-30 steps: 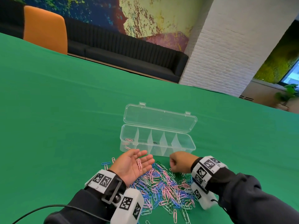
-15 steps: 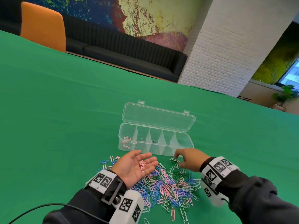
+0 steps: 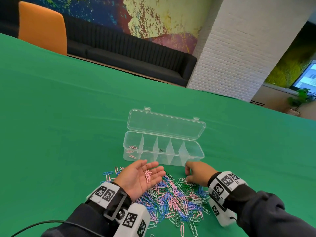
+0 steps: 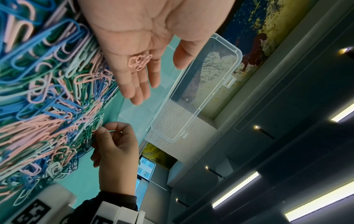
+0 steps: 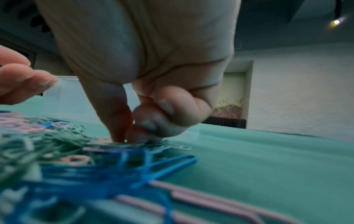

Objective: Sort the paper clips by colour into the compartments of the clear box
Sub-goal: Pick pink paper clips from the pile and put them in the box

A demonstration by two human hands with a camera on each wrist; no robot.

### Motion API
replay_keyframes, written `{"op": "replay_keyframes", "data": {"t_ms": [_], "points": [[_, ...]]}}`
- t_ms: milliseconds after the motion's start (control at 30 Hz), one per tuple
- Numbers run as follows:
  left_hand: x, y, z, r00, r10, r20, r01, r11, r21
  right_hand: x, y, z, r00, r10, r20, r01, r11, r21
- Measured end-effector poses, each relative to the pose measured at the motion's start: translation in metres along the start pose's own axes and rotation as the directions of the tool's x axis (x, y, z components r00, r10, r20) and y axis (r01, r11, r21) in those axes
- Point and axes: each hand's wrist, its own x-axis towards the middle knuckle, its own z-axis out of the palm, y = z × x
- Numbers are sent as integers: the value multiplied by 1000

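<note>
Picking pink clips from the pile

Left hand [image 3: 140, 178] lies flat, cupping pink clips [image 3: 148, 175] — right hand [image 3: 198, 173] pinches at the pile [image 3: 172, 200]; best lift one only.

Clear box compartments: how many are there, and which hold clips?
5, side by side along the clear box. Only the leftmost holds pink clips, about three; glare may hide others. The other four look empty.

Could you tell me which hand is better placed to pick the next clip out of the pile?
Right. The right hand is already down at the pile, fingertips on it, while the left hand lies palm up, carrying pink clips.
</note>
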Motion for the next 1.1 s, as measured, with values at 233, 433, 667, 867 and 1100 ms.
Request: {"op": "replay_keyframes", "data": {"t_ms": [233, 433, 667, 867, 1100], "points": [[-1, 0, 1, 1000, 2, -1, -2, 1000, 10, 1, -2, 4, 997, -5, 75, 4, 1000, 8], [0, -1, -1, 1000, -3, 1, 3, 1000, 18, -5, 2, 6, 1000, -12, 26, 10, 997, 79], [1, 0, -1, 1000, -6, -5, 6, 1000, 10, -2, -1, 17, 998, -34, 48, 31, 998, 57], [0, 1, 0, 1000, -1, -6, 1, 1000, 7, -5, -5, 16, 999, -30, 21, 31, 1000, -6], [0, -2, 2, 1000, -26, -12, 26, 999, 20, -18, -24, -22, 977, -86, -194, 168, 869, 464]]}}
